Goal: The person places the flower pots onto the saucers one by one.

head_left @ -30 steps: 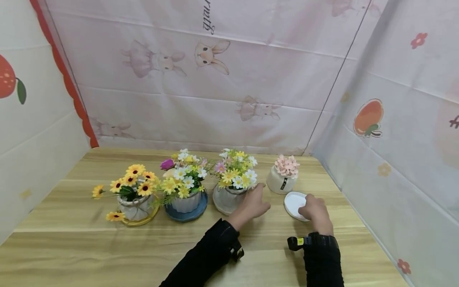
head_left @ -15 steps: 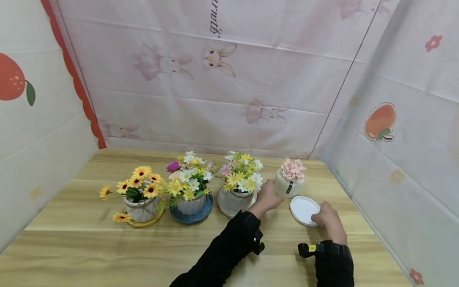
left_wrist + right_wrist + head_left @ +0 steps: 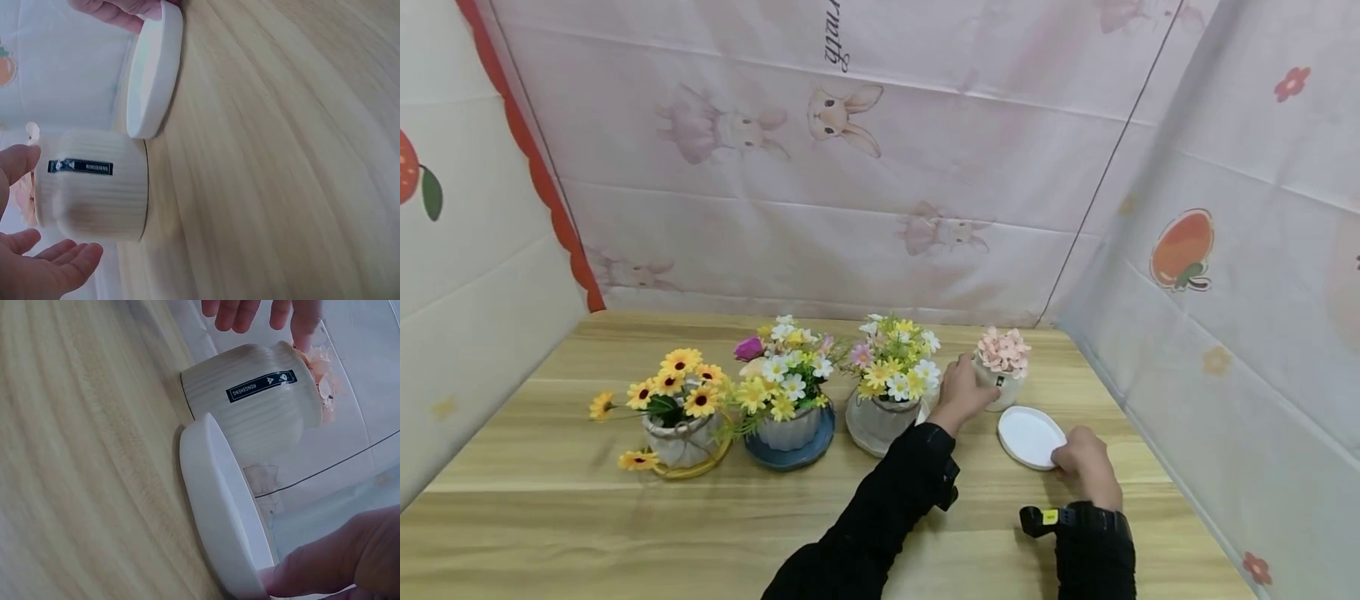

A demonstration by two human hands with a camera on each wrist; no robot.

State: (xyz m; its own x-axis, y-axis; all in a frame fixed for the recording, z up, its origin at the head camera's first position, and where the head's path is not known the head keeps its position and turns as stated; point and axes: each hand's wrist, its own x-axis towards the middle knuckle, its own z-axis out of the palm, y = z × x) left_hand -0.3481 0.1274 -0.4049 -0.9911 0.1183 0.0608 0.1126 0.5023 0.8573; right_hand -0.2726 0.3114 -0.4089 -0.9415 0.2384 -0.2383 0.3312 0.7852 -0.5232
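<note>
My left hand (image 3: pixel 962 392) is beside a cream ribbed flowerpot (image 3: pixel 103 187) with pink flowers (image 3: pixel 1003 350) and a dark label. Its thumb and fingers are spread around the pot's upper part, with a gap between the fingers and the pot wall in the wrist views. My right hand (image 3: pixel 1090 467) pinches the near right rim of a round white saucer (image 3: pixel 1032 437), thumb over the inner edge. The saucer lies on the wooden table just in front of the pot. The fingers under its rim are mostly hidden.
To the left stand three potted flowers on saucers: daisies (image 3: pixel 895 375) on a grey-white one, mixed flowers (image 3: pixel 790 375) on a blue saucer (image 3: pixel 790 458), and sunflowers (image 3: pixel 681 392) on a yellow one. Printed cloth walls (image 3: pixel 760 250) enclose the wooden table (image 3: pixel 587 533).
My left hand has moved from beside the daisy pot to the pink-flower pot. My right hand and the white saucer have shifted slightly right.
</note>
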